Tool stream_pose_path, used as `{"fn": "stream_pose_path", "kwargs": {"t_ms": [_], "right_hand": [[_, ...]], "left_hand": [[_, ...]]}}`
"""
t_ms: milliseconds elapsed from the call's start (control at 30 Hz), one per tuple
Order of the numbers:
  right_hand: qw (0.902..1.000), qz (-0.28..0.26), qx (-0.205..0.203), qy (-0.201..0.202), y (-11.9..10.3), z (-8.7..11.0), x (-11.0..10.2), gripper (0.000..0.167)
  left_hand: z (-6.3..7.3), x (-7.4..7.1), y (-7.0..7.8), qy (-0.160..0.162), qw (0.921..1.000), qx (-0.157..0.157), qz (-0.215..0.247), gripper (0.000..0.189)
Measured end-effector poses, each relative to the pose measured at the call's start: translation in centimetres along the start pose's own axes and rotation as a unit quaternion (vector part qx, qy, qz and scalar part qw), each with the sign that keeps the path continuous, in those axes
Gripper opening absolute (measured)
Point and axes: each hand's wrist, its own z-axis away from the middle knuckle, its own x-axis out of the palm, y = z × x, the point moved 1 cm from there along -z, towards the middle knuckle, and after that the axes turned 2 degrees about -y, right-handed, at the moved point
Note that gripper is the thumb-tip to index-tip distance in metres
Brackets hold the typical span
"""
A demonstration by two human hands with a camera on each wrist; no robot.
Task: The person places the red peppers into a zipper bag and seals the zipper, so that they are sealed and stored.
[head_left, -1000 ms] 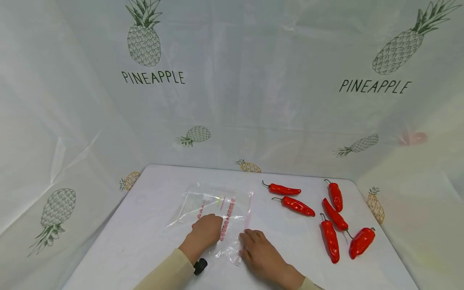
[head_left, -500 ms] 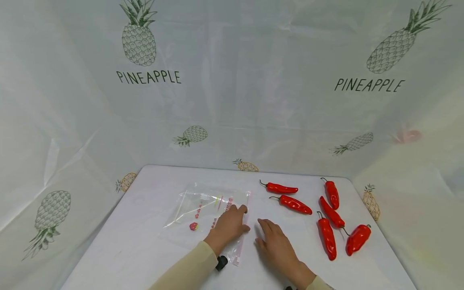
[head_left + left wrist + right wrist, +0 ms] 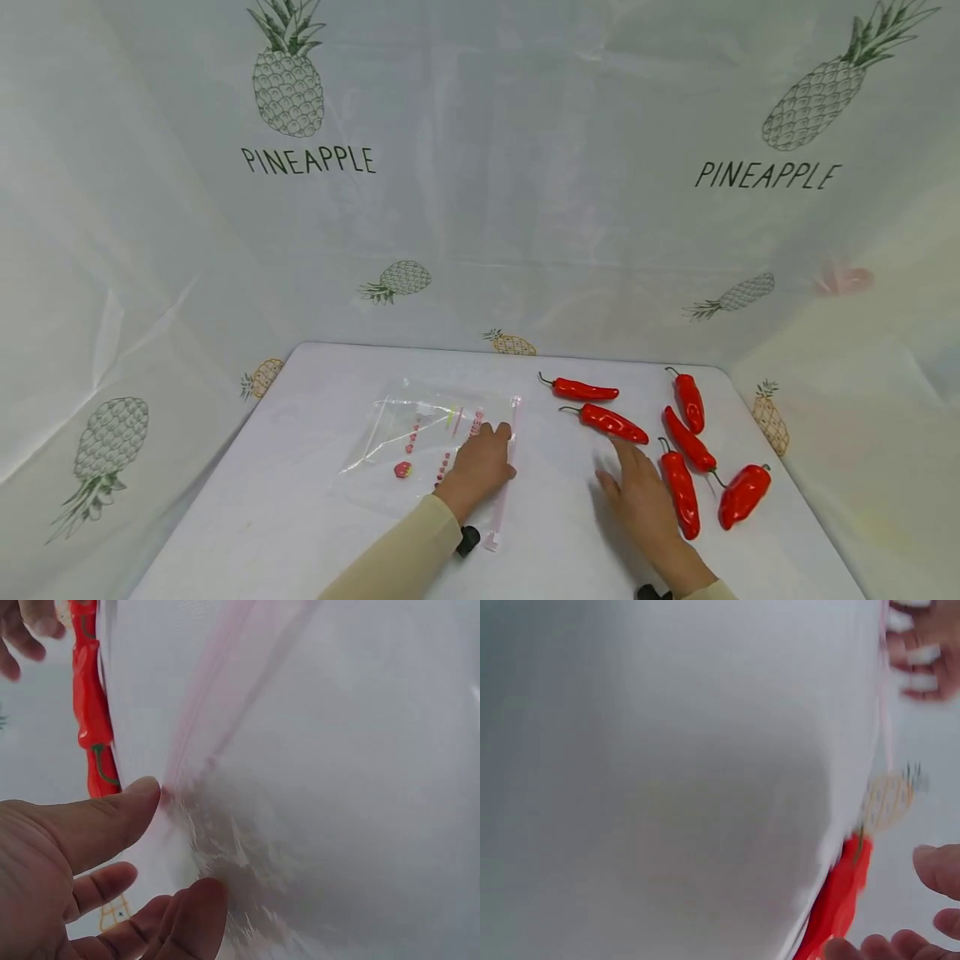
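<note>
A clear plastic zip bag point(image 3: 382, 437) with red print and a pink zip edge point(image 3: 498, 508) lies flat on the white table. My left hand point(image 3: 480, 467) rests at this pink edge; in the left wrist view its thumb point(image 3: 139, 802) and fingers stand apart, touching the film. My right hand point(image 3: 648, 504) is over the table to the right, fingers extended and holding nothing. Its fingertips come close to one red pepper point(image 3: 613, 423) with a thin stem. Another red pepper point(image 3: 680, 497) lies just right of that hand.
More red peppers lie on the right: one at the back point(image 3: 585, 389), one near the far corner point(image 3: 690, 404), one slanting point(image 3: 688, 442) and a wider one point(image 3: 744, 497). A pineapple-print curtain point(image 3: 525, 208) stands behind the table and along both sides.
My left hand has moved right from the bag's middle to its pink edge. My right hand has left the bag and moved right toward the peppers.
</note>
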Motion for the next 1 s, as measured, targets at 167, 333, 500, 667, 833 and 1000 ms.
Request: {"fn": "stream_pose_path", "kwargs": {"t_ms": [167, 333, 500, 667, 833, 1000], "right_hand": [[0.9957, -0.045, 0.079, 0.015, 3.3, -0.2, -2.4, 0.079], [0.9858, -0.082, 0.145, 0.022, 6.0, -0.3, -4.1, 0.073], [0.9764, -0.101, 0.191, 0.013, 7.5, -0.5, -4.6, 0.074], [0.9641, -0.13, 0.231, -0.01, 8.6, -0.7, -4.3, 0.079], [0.9574, -0.152, 0.244, -0.023, 9.1, -0.7, -3.9, 0.078], [0.9543, -0.169, 0.242, -0.044, 9.4, -0.9, -3.5, 0.083]], "left_hand": [[-0.1, 0.0, 0.1, -0.011, 0.9997, -0.016, 0.013, 0.059], [-0.2, 0.4, 0.2, -0.011, 0.9996, -0.023, -0.014, 0.073], [-0.3, 0.8, 0.0, -0.004, 0.9992, -0.025, -0.032, 0.069], [-0.3, 0.5, -0.1, -0.01, 0.9995, -0.028, -0.01, 0.055], [-0.2, 0.3, -0.3, -0.017, 0.9994, -0.027, 0.01, 0.046], [-0.2, 0.2, -0.6, -0.025, 0.9989, -0.032, 0.025, 0.047]]}}
